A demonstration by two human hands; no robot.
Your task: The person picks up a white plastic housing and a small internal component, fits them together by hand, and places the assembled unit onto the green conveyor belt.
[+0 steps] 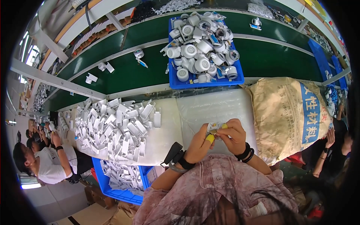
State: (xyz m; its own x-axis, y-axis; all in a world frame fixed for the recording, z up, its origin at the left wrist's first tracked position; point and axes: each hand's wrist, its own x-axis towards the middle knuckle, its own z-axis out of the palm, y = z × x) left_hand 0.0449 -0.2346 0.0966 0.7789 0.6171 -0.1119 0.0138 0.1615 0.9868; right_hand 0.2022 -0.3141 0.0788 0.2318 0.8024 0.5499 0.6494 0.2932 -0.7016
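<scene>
In front of my chest, both hands meet over a small white plastic part (pixel 212 127), largely covered by my fingers. Its exact kind cannot be made out. My left hand (pixel 198 147) is closed, pinching the part from the left. On the other side my right hand (pixel 235 138) is closed too, its fingertips pressed against the same part. Yellow covers wrap some of the fingertips. To the left, a heap of white plastic brackets (pixel 123 125) lies on the pale worktop (pixel 165 123).
Beyond the worktop, a blue tray (pixel 206 83) of white round fittings stands on a green conveyor (pixel 150 77). A large brown paper sack (pixel 277 120) sits at the right. A blue bin (pixel 116 193) with more white parts is at the lower left. Other people work on both sides.
</scene>
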